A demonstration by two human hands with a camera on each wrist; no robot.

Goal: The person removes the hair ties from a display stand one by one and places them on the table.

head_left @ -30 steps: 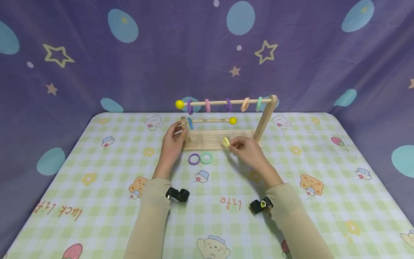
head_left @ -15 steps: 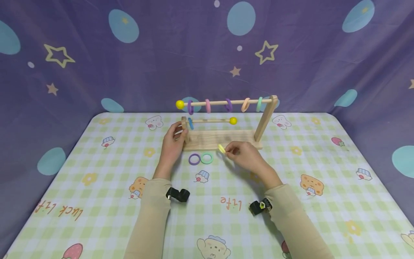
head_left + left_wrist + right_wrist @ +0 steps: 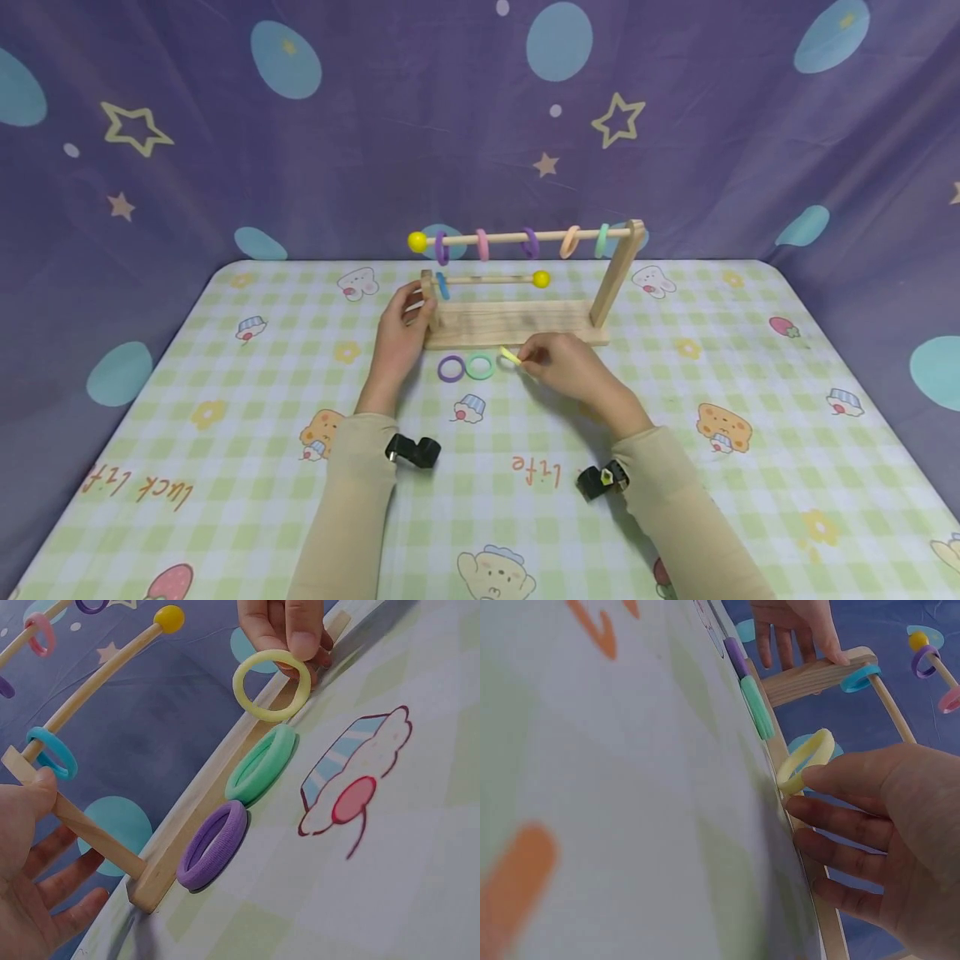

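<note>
My right hand pinches a pale yellow hair tie between thumb and fingertips, just over the table in front of a wooden stand. To its left, a mint green hair tie and a purple hair tie lie side by side on the tablecloth. My left hand holds the stand's short left post, thumb on its near side and the other fingers behind. A blue hair tie hangs on the lower rod beside that post.
Above runs a longer rod carrying several hair ties in purple, pink, orange and mint, fixed to the tall right post. Yellow balls cap both rods. A patterned tablecloth covers the table, and a purple curtain hangs behind.
My right hand has brought the yellow hair tie down and left, from over the stand's base to near the mint one, turning it edge-on. My left hand stays on the post.
</note>
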